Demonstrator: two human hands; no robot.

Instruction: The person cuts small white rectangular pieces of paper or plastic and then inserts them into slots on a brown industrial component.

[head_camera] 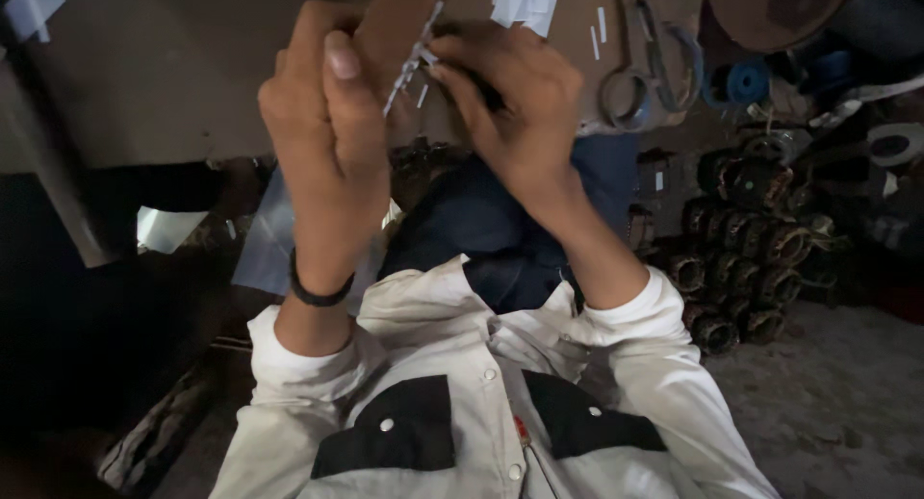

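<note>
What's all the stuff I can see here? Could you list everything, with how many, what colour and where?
thin paper strip: one, white, pinched between both hands, top centre
paper scraps: several, white, on the brown board at the top
brown board: one, brown, across the top left
scissors: one pair, grey metal, upper right on the board
wound coils: many, dark coppery, stacked at the right
blue ring: one, blue, upper right
clear sheet: one, pale, below the left wrist
floor: grey, lower right
shirt: one, cream with black panels, bottom centre
wristband: one, black, on the left wrist
left hand: holding the strip
right hand: pinching the strip
</note>
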